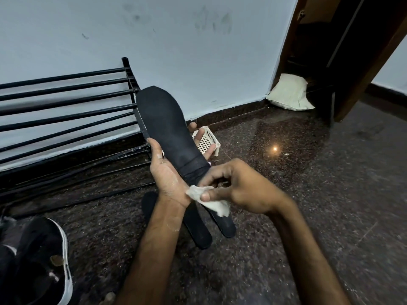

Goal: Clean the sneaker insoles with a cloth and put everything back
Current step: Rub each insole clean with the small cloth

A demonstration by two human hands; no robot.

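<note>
Black insole [167,128] sits gripped in left hand [167,172]; right hand [240,186] pinches white cloth [211,201].

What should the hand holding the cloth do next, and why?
Probably sweep the cloth from the heel end up toward the toe of the insole. The right hand pinches the cloth right at the heel end, the left hand holds the insole tilted up with its fingers behind it, and the length above the cloth lies open to wipe.

Both forearms [220,249] at the frame's bottom are bare, with pale whitish flecks dotting the left hand [167,172] and wrist.
</note>
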